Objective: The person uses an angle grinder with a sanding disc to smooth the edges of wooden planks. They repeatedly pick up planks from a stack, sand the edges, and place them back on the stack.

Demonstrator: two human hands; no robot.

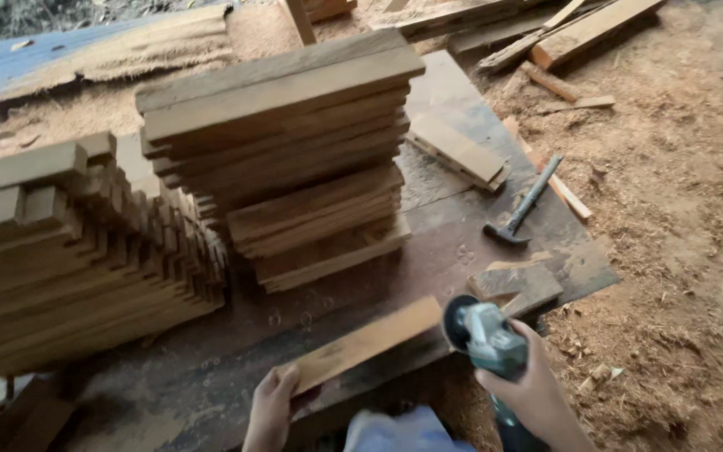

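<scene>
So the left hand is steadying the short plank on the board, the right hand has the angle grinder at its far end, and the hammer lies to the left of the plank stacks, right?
Not quite. The hammer lies to the right of the plank stacks, as the head view shows. The rest holds: the left hand steadies the short plank, and the right hand has the angle grinder at its far end.

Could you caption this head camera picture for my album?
Left hand steadies a wooden board; right hand grips an angle grinder.

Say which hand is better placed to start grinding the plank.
Probably right: the right hand already holds the grinder, its disc at the plank's far end. The left hand pins the near end.
</scene>
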